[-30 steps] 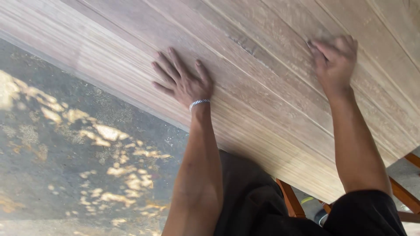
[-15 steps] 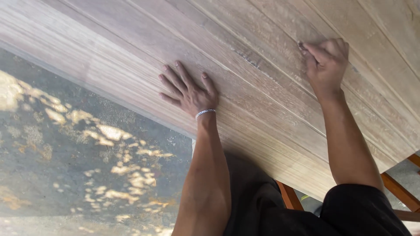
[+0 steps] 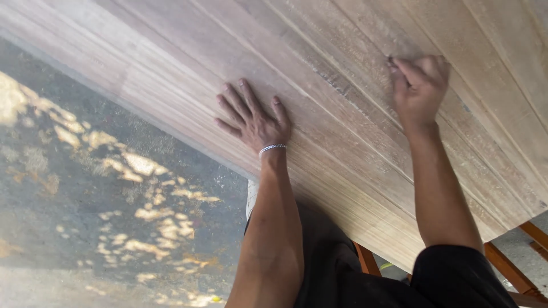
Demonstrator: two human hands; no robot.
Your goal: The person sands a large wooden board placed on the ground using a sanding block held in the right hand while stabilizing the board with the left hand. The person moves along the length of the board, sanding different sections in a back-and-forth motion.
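Head view: wide wooden panel (image 3: 171, 63) of glued boards, filling the frame from nine o'clock across to three, propped over orange-brown trestle legs (image 3: 514, 268) at five o'clock. Left hand (image 3: 254, 120) flat, fingers spread, bearing down near the panel's lower edge, a silver bracelet (image 3: 272, 149) at the wrist. Right hand (image 3: 419, 85) at two o'clock, curled shut, pinching something small and dark against a board seam; what, could not tell. Best done with steady bracing pressure, strokes kept along the seam.
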